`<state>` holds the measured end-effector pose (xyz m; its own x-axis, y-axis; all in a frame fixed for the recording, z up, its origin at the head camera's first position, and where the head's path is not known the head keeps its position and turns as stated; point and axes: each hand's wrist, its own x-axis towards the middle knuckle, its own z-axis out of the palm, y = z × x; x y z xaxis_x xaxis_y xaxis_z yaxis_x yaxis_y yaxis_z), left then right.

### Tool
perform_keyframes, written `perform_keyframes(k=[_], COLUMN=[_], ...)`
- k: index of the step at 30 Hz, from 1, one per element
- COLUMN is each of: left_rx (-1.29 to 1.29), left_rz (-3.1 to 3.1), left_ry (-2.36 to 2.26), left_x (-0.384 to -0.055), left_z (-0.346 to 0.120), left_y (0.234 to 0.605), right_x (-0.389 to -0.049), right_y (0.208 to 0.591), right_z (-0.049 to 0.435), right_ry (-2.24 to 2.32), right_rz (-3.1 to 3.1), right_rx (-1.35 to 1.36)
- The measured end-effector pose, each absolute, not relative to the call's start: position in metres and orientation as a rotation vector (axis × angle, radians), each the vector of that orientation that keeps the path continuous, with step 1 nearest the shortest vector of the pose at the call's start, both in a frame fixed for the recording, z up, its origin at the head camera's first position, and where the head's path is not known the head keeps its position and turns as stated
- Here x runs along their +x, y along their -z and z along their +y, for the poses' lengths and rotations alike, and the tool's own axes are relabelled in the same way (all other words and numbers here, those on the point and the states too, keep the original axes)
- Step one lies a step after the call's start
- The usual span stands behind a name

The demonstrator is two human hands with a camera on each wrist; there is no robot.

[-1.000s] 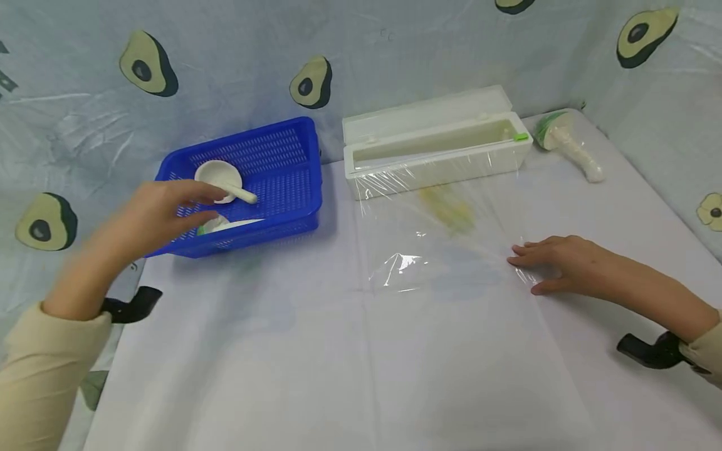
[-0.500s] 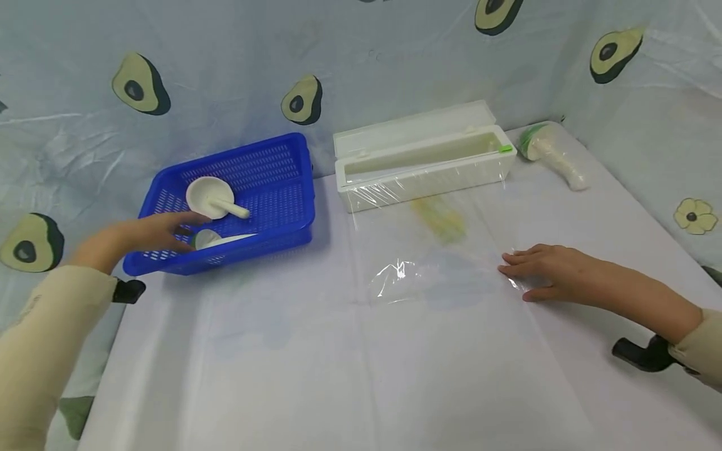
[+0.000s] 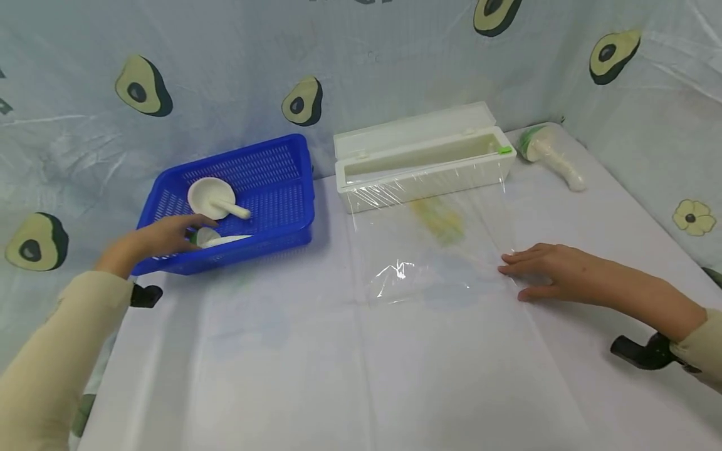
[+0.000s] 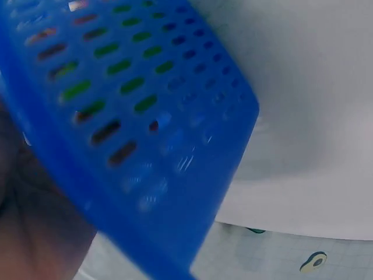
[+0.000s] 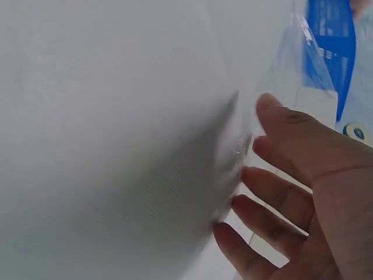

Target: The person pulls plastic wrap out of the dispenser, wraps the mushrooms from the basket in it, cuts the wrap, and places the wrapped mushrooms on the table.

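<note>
My left hand reaches over the left rim of a blue plastic basket. Its fingers and thumb are on either side of the round, green-and-white end of a white-handled thing; whether they grip it I cannot tell. Behind it in the basket lies a white ladle-like spoon. In the left wrist view the basket's wall hides most of that hand. My right hand rests at the right edge of a clear plastic film, with fingers and thumb spread apart.
The film hangs out of a long white box with a raised lid and a small green slider. A white-handled, green-topped thing wrapped in film lies at the back right. Avocado-print sheets stand around the white-covered table.
My left hand has gone down into the basket and then shifted slightly right, up to the green-and-white end. The right hand stays at the film's edge. The head view has tilted a little.
</note>
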<state>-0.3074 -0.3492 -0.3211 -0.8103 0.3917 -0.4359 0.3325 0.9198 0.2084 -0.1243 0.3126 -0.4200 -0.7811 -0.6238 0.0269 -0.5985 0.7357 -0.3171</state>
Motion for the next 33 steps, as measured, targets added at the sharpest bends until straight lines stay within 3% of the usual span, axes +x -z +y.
perform_keyframes(k=[11, 22, 33], left_rx=[0.203, 0.117, 0.147], left_rz=[2.732, 2.802, 2.720], left_ry=[-0.407, -0.630, -1.152], left_x=[-0.299, -0.294, -0.287], left_z=[-0.366, -0.363, -0.364], left_y=[0.302, 0.307, 0.308], right_x=[-0.134, -0.126, -0.130], right_y=[0.425, 0.453, 0.438], right_z=[0.312, 0.325, 0.318], right_ry=[0.508, 0.387, 0.436], right_rz=[3.031, 3.081, 2.892], right_rx=[-0.812, -1.050, -0.730])
